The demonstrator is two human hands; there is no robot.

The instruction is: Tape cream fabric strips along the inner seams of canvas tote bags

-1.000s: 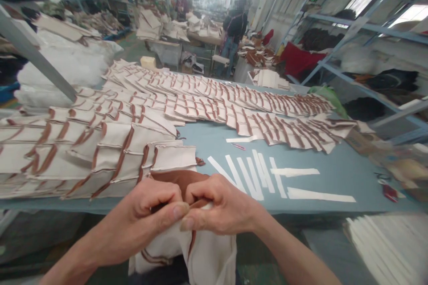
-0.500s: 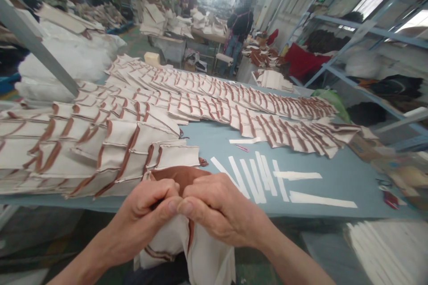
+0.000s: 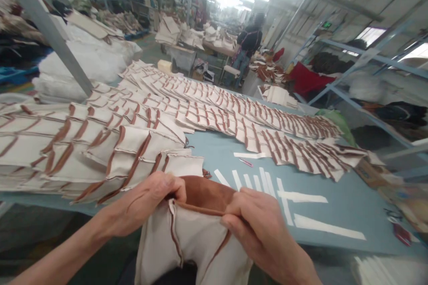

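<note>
Between my hands hangs a cream sewn piece (image 3: 197, 228) with brown inside and brown-edged seams; its kind is not clear, though it looks like a boot upper or bag turned inside out. Its top edge is spread, showing the brown lining (image 3: 207, 193). My left hand (image 3: 157, 198) is closed on the rim at the left, thumb and fingers pinching it. At the right end of the same rim, my right hand (image 3: 256, 218) grips with thumb in front. The lower part drops below the table edge, over dark clothing.
Overlapping rows of cream pieces with brown seams (image 3: 133, 147) cover the left and back of the blue table (image 3: 214, 147). Loose white strips (image 3: 329, 227) lie at the right, near a pink-handled tool (image 3: 245, 163). A metal post (image 3: 50, 26) rises at left. A person (image 3: 248, 42) stands behind.
My hands were together at the middle of the rim; now they are apart, stretching the edge sideways so the brown lining shows wide. The camera view has tilted and shifted slightly.
</note>
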